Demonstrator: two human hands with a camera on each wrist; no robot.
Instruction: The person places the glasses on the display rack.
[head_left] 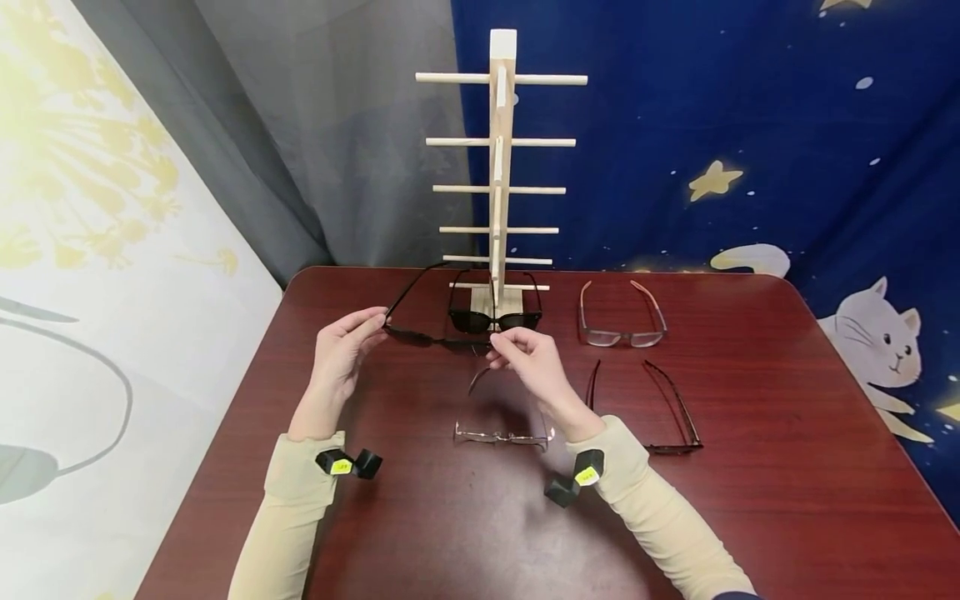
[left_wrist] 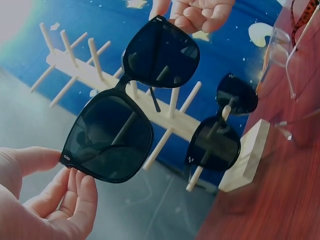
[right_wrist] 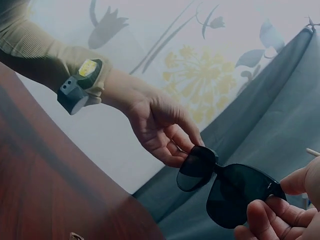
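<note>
Both hands hold one pair of black sunglasses (left_wrist: 107, 137) by its outer frame corners, raised in front of a wooden display rack (head_left: 501, 167). My left hand (head_left: 341, 350) pinches the left corner between thumb and fingers; my right hand (head_left: 528, 362) pinches the right corner. The temples stretch away toward the rack, and dark lenses (right_wrist: 235, 195) face back toward me. A second pair of black sunglasses (head_left: 480, 322) sits on the rack's lowest peg, behind the held pair.
On the red-brown table (head_left: 420, 517), thin-rimmed glasses (head_left: 501, 437) lie below the hands. Grey-framed glasses (head_left: 622, 337) stand right of the rack, and dark-framed glasses (head_left: 678, 448) lie partly behind the right forearm. Several bare pegs (head_left: 551, 80) stick out sideways above the lower sunglasses. Curtains hang behind.
</note>
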